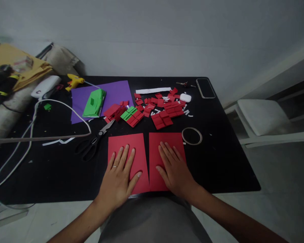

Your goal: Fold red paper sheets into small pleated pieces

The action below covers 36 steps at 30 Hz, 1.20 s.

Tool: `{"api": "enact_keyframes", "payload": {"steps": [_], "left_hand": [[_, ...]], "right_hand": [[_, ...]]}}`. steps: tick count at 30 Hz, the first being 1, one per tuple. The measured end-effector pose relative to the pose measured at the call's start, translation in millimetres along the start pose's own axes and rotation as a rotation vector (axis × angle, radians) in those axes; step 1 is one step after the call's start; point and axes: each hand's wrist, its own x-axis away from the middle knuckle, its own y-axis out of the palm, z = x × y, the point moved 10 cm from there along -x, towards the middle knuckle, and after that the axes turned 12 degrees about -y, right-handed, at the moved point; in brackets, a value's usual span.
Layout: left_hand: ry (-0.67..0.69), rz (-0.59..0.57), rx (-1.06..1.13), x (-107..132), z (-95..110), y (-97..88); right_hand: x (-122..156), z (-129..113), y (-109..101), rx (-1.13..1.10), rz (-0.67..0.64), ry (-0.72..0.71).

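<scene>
Two red paper sheets lie side by side at the near edge of a black table (218, 168). My left hand (120, 175) rests flat with fingers spread on the left red sheet (126, 143). On the right red sheet (167, 138) my right hand (173, 168) lies flat too, fingers stretched out. Neither hand holds anything. Black-handled scissors (93, 141) lie just left of the left sheet. A tape ring (192, 136) sits just right of the right sheet.
Several small red paper pieces (164, 109) and green pieces (129, 113) are scattered mid-table. A purple sheet (116, 92) carries a green paper stack (95, 103). A yellow glue gun (74, 81), white cables (32, 128), a phone (205, 87), an earbud case (185, 97) and a white chair (263, 118) are around.
</scene>
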Motion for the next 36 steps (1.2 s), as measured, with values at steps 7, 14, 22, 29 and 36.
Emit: {"api": "enact_keyframes", "payload": {"steps": [7, 14, 22, 29, 36], "left_hand": [[0.013, 0.013, -0.004, 1, 0, -0.3], [0.014, 0.016, 0.003, 0, -8, -3.0], [0.070, 0.005, 0.212, 15, -15, -26.1], [0.208, -0.134, 0.206, 47, -5, -18.3], [0.163, -0.279, 0.534, 34, -29, -32.0]], "right_hand": [[-1, 0, 1, 0.015, -0.014, -0.004], [0, 1, 1, 0.010, -0.013, -0.022], [0, 2, -2, -0.026, 0.010, -0.007], [-1, 6, -11, -0.110, 0.087, -0.010], [-10, 13, -33, -0.271, 0.244, 0.002]]}}
